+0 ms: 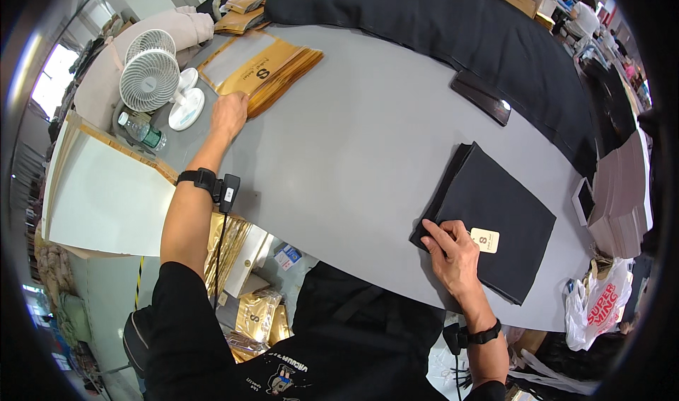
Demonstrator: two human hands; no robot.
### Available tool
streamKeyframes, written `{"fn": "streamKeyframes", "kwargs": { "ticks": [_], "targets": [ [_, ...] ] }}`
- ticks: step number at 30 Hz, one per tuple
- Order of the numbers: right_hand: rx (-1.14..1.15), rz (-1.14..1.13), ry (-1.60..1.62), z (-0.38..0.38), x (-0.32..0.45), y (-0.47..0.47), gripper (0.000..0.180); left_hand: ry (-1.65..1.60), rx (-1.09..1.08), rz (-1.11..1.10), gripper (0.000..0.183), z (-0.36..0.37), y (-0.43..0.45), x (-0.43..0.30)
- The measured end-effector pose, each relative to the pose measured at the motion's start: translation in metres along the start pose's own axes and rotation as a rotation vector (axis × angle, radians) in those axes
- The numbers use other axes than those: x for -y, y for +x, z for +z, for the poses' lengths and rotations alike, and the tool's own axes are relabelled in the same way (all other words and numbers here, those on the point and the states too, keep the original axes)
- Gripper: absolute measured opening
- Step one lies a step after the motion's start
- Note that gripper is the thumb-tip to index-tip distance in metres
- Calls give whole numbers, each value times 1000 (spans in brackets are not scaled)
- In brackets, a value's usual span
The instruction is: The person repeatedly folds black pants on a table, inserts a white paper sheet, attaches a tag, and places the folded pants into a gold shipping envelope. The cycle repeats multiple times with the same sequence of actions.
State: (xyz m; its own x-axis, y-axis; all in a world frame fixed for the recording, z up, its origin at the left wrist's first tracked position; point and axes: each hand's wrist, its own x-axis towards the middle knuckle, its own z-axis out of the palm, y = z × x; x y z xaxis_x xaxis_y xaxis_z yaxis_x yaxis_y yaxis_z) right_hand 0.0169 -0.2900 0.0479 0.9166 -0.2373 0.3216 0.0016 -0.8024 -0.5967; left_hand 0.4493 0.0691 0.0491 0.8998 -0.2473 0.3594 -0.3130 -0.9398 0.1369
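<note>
My left hand (229,115) is at the near left corner of a stack of gold packaging bags (281,77) with clear windows, its fingers closed on the edge of the upper bag. My right hand (452,252) lies over the left part of a folded black fabric piece (504,199), likely a garment. Its index finger and thumb touch the fabric near the folded left edge; whether they pinch it is hard to see. A cream hang tag (485,240) with printing lies on the fabric beside my right knuckles.
Black cloth (414,14) covers the far side of the grey table (329,151). A dark phone (481,97) lies near it. Left stand white fans (150,80) and a water bottle (142,131). Right are stacked boards (618,199) and a plastic bag (599,305). A person (583,19) sits far off.
</note>
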Motion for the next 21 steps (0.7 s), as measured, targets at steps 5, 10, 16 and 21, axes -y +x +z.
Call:
{"fn": "streamKeyframes", "kwargs": {
  "ticks": [5,10,16,21],
  "targets": [
    [30,-111,-112,-3,-1,2,39,-320,-159,-284,27,-11,-2,0],
    [-115,-235,-156,-4,14,4,43,-385,-489,-58,25,-23,-34,-32],
    [-97,-433,-110,26,52,28,41,-548,110,57,12,-33,-130,-111],
    [66,-450,-120,70,68,57,46,-767,445,46,14,-52,-181,-150]
  ]
}}
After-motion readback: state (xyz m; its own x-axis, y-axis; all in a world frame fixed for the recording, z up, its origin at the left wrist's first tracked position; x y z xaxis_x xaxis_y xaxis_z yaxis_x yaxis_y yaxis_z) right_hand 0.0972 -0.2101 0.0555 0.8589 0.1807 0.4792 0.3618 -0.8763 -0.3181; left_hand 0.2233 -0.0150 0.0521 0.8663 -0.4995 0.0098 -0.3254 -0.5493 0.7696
